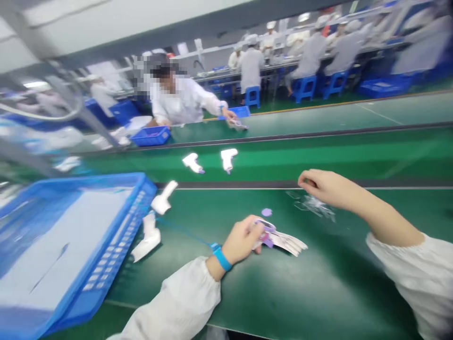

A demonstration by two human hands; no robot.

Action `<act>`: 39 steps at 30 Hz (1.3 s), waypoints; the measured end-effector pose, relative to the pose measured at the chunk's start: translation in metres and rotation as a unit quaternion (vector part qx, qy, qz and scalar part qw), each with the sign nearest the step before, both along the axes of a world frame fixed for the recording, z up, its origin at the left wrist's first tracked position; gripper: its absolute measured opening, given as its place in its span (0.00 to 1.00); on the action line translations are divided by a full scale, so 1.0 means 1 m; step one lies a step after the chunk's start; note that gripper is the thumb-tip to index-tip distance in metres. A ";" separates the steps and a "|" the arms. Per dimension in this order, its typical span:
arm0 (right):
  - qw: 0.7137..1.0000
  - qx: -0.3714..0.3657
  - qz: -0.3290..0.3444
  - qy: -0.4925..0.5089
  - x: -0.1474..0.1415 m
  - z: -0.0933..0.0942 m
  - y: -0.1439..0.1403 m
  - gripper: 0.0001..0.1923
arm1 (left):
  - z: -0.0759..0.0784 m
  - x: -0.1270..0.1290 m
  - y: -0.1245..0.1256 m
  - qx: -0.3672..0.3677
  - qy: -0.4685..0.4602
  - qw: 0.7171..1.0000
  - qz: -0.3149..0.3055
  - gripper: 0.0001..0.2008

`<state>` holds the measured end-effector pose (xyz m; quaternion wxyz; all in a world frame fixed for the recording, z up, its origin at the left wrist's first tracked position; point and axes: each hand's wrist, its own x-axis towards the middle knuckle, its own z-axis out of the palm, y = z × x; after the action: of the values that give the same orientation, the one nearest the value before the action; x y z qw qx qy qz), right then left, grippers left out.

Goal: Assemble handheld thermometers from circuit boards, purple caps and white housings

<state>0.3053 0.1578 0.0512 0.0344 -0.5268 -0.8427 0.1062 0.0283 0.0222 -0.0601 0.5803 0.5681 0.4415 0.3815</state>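
At lower centre my left hand (242, 238) grips a white-and-purple part (279, 238) lying on the green tabletop (318, 293). Right of centre, my right hand (323, 188) pinches a clear plastic bag (314, 205). A blue tray (71, 245) sits left; two white parts (210, 161) lie farther up.

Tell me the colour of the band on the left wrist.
The wristband is bright blue, seen in the head view beside the left hand.

You see a green tabletop (318, 293), a blue tray (116, 250), white handles (161, 200), a purple disc (266, 212) and your blue wristband (222, 258).
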 end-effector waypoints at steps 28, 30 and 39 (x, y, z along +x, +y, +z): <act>0.892 0.083 0.443 -0.004 -0.333 -0.063 0.060 0.13 | 0.003 -0.019 0.027 -0.020 0.017 0.982 -0.186 0.26; 0.901 0.084 0.425 0.021 -0.285 -0.046 0.062 0.16 | -0.003 -0.015 0.027 -0.076 -0.045 0.986 -0.144 0.28; 0.963 0.119 0.211 0.118 -0.054 -0.026 -0.020 0.26 | -0.014 0.006 0.027 -0.188 -0.271 0.944 -0.012 0.35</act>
<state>0.2511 0.1380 0.0252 0.1731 -0.3126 -0.9312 0.0717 0.0338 0.0488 -0.0739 0.7788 0.3296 0.3242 0.4240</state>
